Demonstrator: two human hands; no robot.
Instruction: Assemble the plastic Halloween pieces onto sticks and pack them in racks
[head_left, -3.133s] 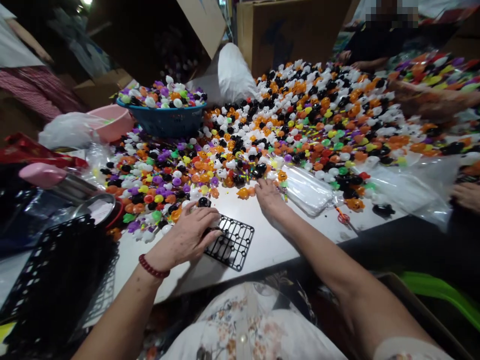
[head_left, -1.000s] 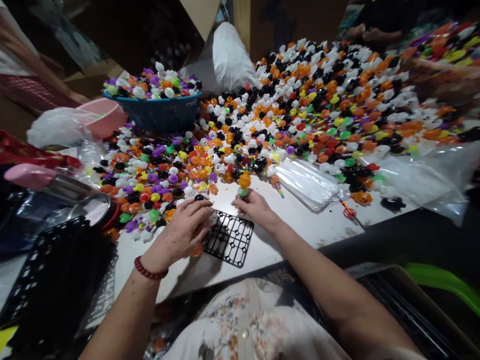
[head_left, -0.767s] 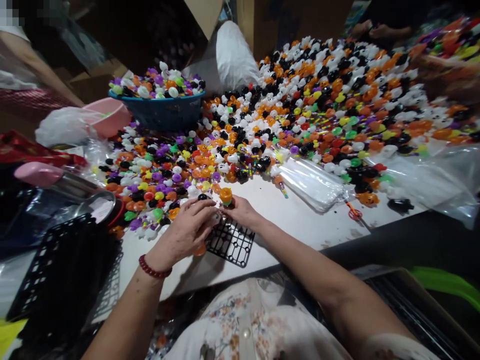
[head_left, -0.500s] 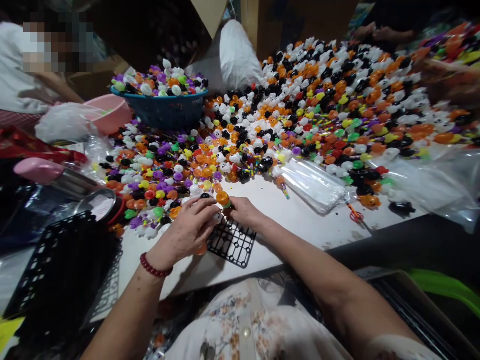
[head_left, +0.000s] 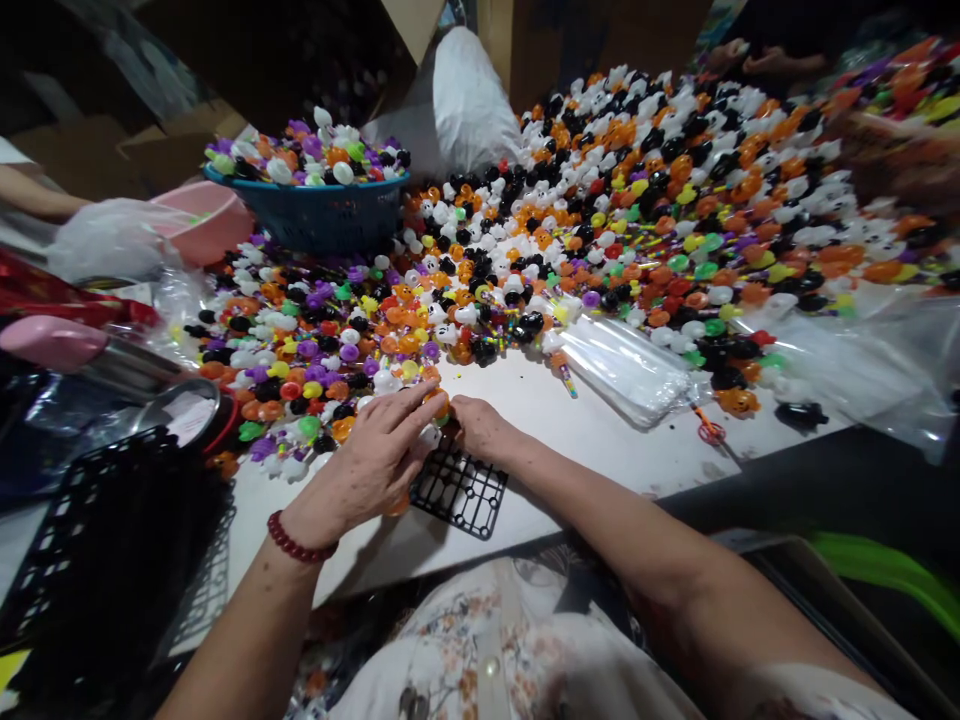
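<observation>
My left hand (head_left: pixel 379 450), a dark red bead bracelet on its wrist, reaches over the near left part of a black plastic grid (head_left: pixel 461 495). Its fingers are stretched out and touch an orange pumpkin-shaped topper (head_left: pixel 442 406), covering most of it. The fingers of my right hand (head_left: pixel 481 430) are closed at the far edge of the grid, around the lower part of that topper. A white piece (head_left: pixel 430 436) shows under my left fingers, and an orange piece (head_left: pixel 399 502) peeks out below the palm. How these sit in the grid is hidden.
A large heap of Halloween toppers (head_left: pixel 622 170) spreads across the white table (head_left: pixel 592 455). Behind it stands a full blue basket (head_left: pixel 330 215). Clear bags (head_left: pixel 626 365) and scissors (head_left: pixel 711 432) lie right, stacked black grids (head_left: pixel 105 540) left. Another person's hands (head_left: pixel 757 60) show far right.
My left fingers have come down over the orange pumpkin topper, which showed more fully before. My right hand stays close beside it. The person at the far left has mostly left the view.
</observation>
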